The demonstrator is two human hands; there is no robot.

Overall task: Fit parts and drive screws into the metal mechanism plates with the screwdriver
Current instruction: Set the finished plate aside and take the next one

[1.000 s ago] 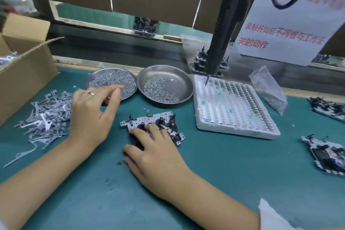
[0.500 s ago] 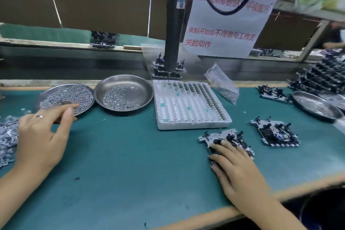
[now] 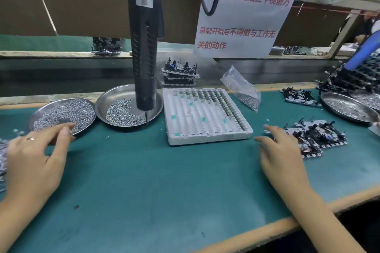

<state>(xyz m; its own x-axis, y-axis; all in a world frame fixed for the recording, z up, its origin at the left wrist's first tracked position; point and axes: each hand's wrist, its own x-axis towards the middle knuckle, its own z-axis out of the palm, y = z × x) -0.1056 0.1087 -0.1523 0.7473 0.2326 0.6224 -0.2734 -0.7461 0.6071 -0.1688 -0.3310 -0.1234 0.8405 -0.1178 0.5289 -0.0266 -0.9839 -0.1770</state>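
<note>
The mechanism plates (image 3: 314, 135) lie at the right of the frame on the green desk (image 3: 154, 181), two of them overlapping, one edge resting on the other. The right hand (image 3: 281, 156) is beside them with its grip spread, fingertips (image 3: 269, 128) at the near plate's left edge; whether they touch it cannot be told through the blur. The left hand (image 3: 33, 162), at the left of the frame, has thumb and forefinger drawn close just in front of the left screw dish (image 3: 61, 114); what they pinch, if anything, is too small to see.

Each plate looks like thin stamped metal carrying small black parts and upright pins, so it should be light and stiff, but with sharp edges and fragile fittings. The best hold is likely along the bare perforated rim, clear of the pins. On the smooth mat it will probably slide easily.

The electric screwdriver (image 3: 145, 47) hangs upright over the second dish of screws (image 3: 127, 112), untouched.
</note>
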